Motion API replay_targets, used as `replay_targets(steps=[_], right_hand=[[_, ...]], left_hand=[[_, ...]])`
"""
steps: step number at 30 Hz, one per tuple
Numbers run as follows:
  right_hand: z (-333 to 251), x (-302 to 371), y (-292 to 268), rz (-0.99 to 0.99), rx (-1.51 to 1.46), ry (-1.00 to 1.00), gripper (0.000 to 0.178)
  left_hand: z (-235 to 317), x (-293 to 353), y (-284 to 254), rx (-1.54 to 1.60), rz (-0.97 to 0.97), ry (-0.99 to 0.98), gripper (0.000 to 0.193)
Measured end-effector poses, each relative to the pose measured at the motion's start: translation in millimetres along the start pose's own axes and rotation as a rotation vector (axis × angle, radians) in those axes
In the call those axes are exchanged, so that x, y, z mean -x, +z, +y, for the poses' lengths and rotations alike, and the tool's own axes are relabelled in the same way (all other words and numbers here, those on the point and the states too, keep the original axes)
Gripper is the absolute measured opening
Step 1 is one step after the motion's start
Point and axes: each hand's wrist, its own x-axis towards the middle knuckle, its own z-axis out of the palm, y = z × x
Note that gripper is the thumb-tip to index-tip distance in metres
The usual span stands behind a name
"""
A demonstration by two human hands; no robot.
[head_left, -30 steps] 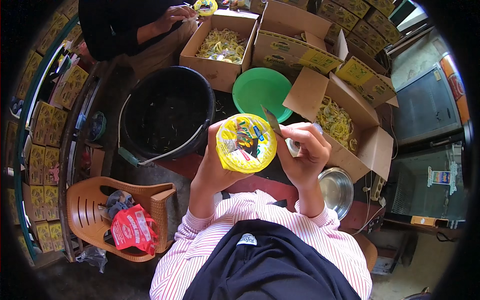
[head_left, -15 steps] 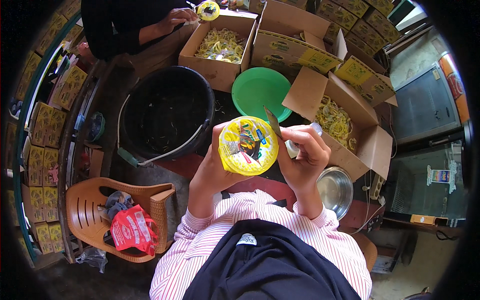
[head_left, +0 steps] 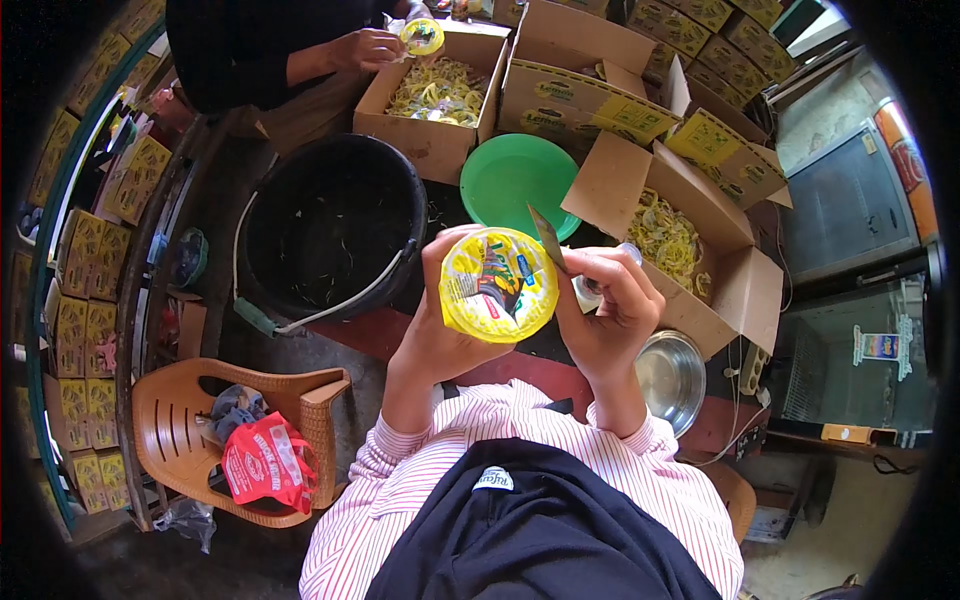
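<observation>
My left hand point(head_left: 428, 322) is wrapped round a plastic cup with a yellow printed film lid point(head_left: 500, 286), its lid facing up toward me. My right hand point(head_left: 612, 312) is closed on a small knife; the flat, pointed blade point(head_left: 545, 236) sticks up from between thumb and fingers, beside the cup's right rim. The knife's handle is hidden in the hand. Behind my right fingers, something whitish and clear shows in part; I cannot tell its kind.
Ahead lie a black bucket point(head_left: 335, 225), a green basin point(head_left: 518, 180), and cartons point(head_left: 412, 140) holding yellow-and-clear strips. A steel bowl point(head_left: 668, 385) is at the right, a brown chair point(head_left: 165, 420) at the left. Across from me, another person's hand point(head_left: 365, 48) holds a similar yellow-lidded cup point(head_left: 422, 37).
The cup in my left hand has turned and tilted slightly, its lid print now rotated. My right hand keeps the knife in nearly the same place. The other person's cup has moved slightly.
</observation>
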Motion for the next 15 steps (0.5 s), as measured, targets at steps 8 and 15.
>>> replay_targets(steps=[8,15], right_hand=[[-1,-2,4,0.068,0.057,-0.128,0.023],[5,6,6,0.073,0.031,-0.078,0.022]], left_hand=[[-13,10,13,-0.094,0.004,-0.070,0.079],[-8,5,22,0.038,0.137,-0.044,0.080]])
